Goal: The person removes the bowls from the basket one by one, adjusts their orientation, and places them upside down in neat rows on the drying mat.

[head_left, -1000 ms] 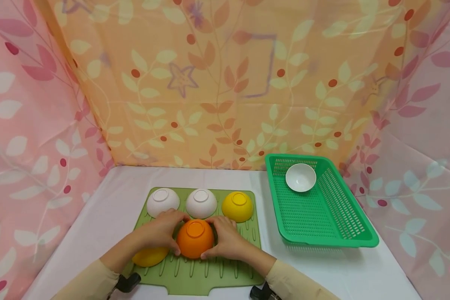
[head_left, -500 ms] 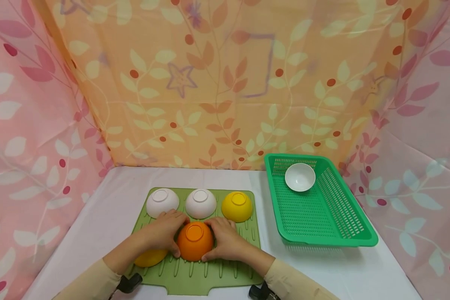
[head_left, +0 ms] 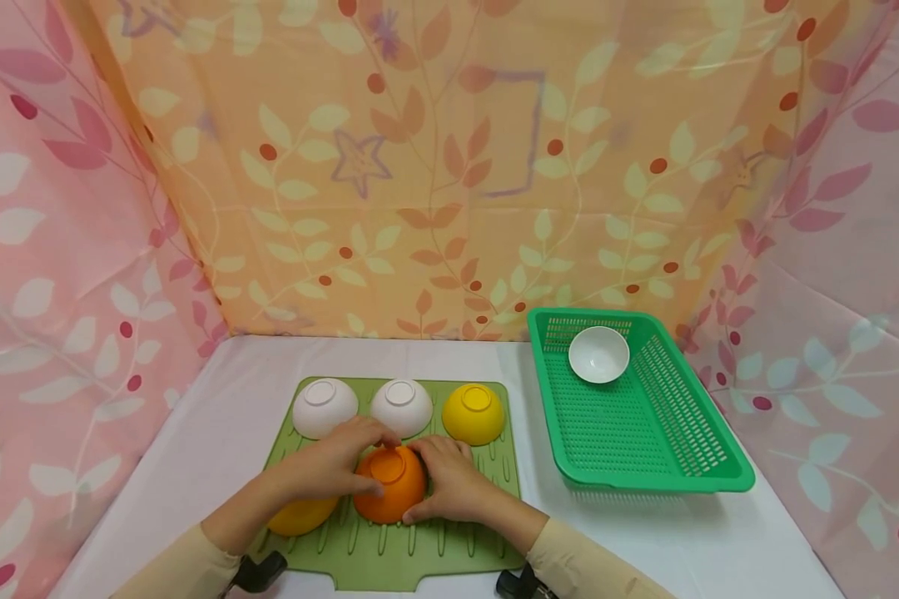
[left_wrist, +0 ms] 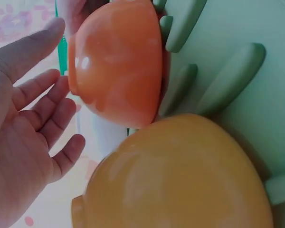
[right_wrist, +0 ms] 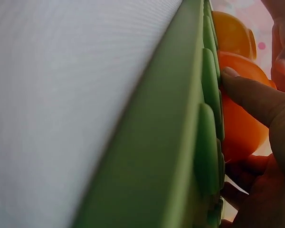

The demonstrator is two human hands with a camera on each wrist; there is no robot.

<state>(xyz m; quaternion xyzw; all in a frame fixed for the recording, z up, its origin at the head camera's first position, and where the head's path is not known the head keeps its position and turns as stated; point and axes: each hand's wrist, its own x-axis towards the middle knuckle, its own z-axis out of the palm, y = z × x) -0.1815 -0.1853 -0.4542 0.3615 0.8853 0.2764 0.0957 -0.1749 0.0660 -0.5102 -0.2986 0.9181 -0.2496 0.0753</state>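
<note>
An orange bowl [head_left: 400, 503] sits upside down on a green drying mat [head_left: 374, 570]. My right hand [head_left: 453, 482] holds its right side, with the thumb on the near side and the fingers round the far side. Over the bowl's left part is my left hand [head_left: 340, 459], thumb and fingers loosely spread. In the left wrist view those relaxed fingers [left_wrist: 57, 121] are off the bowl's wall, near its foot ring. A darker yellow bowl [left_wrist: 180, 175], also upturned, lies beside the orange one, partly hidden under my left forearm in the head view.
Along the mat's back edge stand two upturned white bowls [head_left: 325, 409] and a bright yellow bowl [head_left: 474, 414]. To the right, a green basket [head_left: 554, 441] contains a white bowl [head_left: 599, 355], mouth up. Floral curtains [head_left: 434, 274] enclose the white table [head_left: 195, 433].
My left hand has come off the orange bowl's left side and shifted up and right over it. The right hand keeps its hold, and the orange bowl has moved slightly toward me.
</note>
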